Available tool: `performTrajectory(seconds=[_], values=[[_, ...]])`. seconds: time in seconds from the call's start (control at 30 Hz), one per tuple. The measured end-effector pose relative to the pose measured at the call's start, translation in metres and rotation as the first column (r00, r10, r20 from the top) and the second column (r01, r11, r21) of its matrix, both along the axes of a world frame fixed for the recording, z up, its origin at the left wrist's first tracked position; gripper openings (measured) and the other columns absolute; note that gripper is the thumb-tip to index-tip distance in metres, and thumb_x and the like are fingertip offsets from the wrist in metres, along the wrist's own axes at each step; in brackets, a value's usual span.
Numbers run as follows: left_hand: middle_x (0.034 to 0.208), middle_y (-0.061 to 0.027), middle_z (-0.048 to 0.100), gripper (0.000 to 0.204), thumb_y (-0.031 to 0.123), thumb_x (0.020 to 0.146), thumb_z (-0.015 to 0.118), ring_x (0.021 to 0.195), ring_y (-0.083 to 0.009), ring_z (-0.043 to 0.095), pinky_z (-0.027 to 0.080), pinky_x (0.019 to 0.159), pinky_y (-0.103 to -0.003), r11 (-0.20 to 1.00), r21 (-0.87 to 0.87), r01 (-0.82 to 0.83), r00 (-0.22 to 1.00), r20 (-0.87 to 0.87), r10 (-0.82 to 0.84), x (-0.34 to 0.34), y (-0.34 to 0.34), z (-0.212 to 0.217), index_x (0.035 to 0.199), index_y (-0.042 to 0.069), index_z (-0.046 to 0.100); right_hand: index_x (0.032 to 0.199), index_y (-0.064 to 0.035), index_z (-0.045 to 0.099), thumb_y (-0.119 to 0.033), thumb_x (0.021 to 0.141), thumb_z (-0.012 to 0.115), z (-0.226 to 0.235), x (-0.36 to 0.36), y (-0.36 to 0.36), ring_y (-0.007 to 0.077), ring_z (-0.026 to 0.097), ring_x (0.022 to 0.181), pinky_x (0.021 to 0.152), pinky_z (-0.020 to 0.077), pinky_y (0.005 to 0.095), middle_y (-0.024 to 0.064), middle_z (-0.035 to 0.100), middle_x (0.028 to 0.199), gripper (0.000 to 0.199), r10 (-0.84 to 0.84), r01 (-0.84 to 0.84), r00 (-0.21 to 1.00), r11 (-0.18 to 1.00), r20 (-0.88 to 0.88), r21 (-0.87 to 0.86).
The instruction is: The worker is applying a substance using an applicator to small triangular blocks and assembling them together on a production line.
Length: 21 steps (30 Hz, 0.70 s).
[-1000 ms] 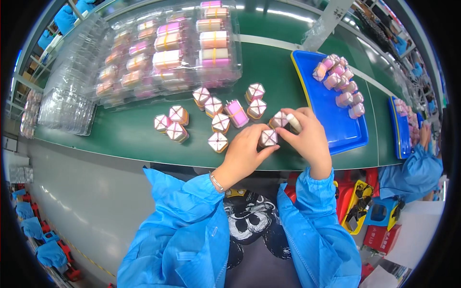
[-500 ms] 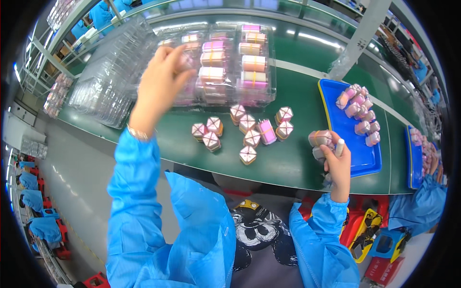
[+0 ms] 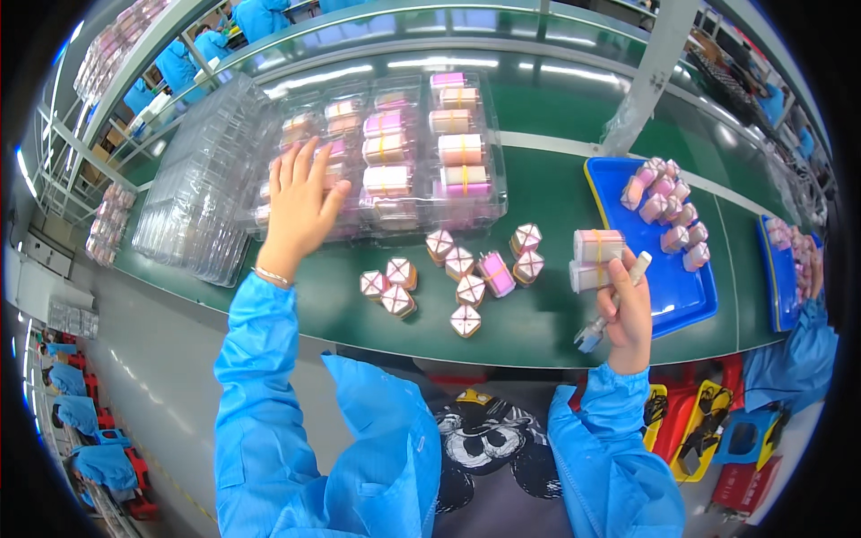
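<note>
My left hand is open, its fingers spread over the left part of a clear plastic tray. Rows of pink and white packs with yellow bands fill its pockets. In front of the tray several packs with crossed, six-sided ends stand on the green table, and one pink pack shows its side. My right hand is closed around a white-ended stick and a banded pink and white pack. A second, whitish pack sits just under that one. A clear bluish piece pokes out below my fingers.
A blue tray with several packs lies right of my right hand. Clear empty trays are stacked at the left. A metal post rises behind the blue tray. At the far right a co-worker's sleeve reaches toward another blue tray.
My left hand has let go of a small blurred thing, opened, and come down over the clear tray. My right hand has turned slightly, showing more of the packs' sides.
</note>
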<state>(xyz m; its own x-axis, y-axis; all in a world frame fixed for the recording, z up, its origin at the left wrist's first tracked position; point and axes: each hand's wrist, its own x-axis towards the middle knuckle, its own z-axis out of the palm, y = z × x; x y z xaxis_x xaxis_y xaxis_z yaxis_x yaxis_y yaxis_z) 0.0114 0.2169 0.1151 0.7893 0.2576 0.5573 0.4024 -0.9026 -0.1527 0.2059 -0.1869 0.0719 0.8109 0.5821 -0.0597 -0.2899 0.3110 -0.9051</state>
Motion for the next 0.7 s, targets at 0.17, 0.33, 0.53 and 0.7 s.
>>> performTrajectory(seconds=[0.17, 0.33, 0.53, 0.7], values=[[0.135, -0.0166, 0.051, 0.072, 0.046, 0.077, 0.072, 0.127, -0.0362, 0.045, 0.033, 0.107, -0.048, 0.772, -0.285, 0.567, 0.823, 0.189, -0.535, 0.044, -0.106, 0.037, 0.133, 0.006, 0.049, 0.135, -0.0036, 0.047, -0.02, 0.096, 0.059, 0.016, -0.008, 0.024, 0.0011, 0.039, 0.043, 0.037, 0.027, 0.015, 0.0053, 0.063, 0.106, 0.044, 0.133, -0.129, 0.99, 0.989, -0.05, 0.075], [0.132, -0.0167, 0.046, 0.091, 0.036, 0.063, 0.082, 0.118, -0.0374, 0.05, 0.044, 0.097, -0.044, 0.795, -0.198, 0.574, 0.818, 0.105, -0.565, 0.084, -0.187, 0.039, 0.138, 0.008, 0.039, 0.138, -0.0034, 0.046, -0.022, 0.097, 0.058, 0.049, -0.021, 0.077, 0.0014, 0.04, 0.042, 0.036, 0.0262, 0.0155, 0.0028, 0.063, 0.102, 0.047, 0.206, -0.202, 0.978, 0.972, -0.019, 0.121], [0.115, -0.0173, 0.049, 0.086, 0.018, 0.061, 0.082, 0.109, -0.0377, 0.055, 0.052, 0.084, -0.042, 0.775, -0.385, 0.502, 0.853, 0.069, -0.518, 0.119, -0.15, 0.056, 0.134, 0.005, 0.039, 0.138, -0.0016, 0.045, -0.029, 0.095, 0.062, 0.069, 0.016, 0.106, 0.0019, 0.041, 0.043, 0.036, 0.0249, 0.0182, 0.0047, 0.062, 0.108, 0.054, 0.281, -0.283, 0.958, 0.958, 0.056, 0.039], [0.121, -0.019, 0.048, 0.083, 0.019, 0.066, 0.08, 0.112, -0.0357, 0.052, 0.046, 0.096, -0.04, 0.812, -0.333, 0.479, 0.878, 0.175, -0.446, 0.138, -0.05, 0.065, 0.136, 0.005, 0.038, 0.137, -0.0013, 0.047, -0.03, 0.091, 0.066, 0.064, 0.032, 0.097, 0.0034, 0.043, 0.043, 0.037, 0.0263, 0.0198, 0.0113, 0.058, 0.124, 0.057, 0.054, -0.016, 0.95, 0.992, 0.307, -0.127]])
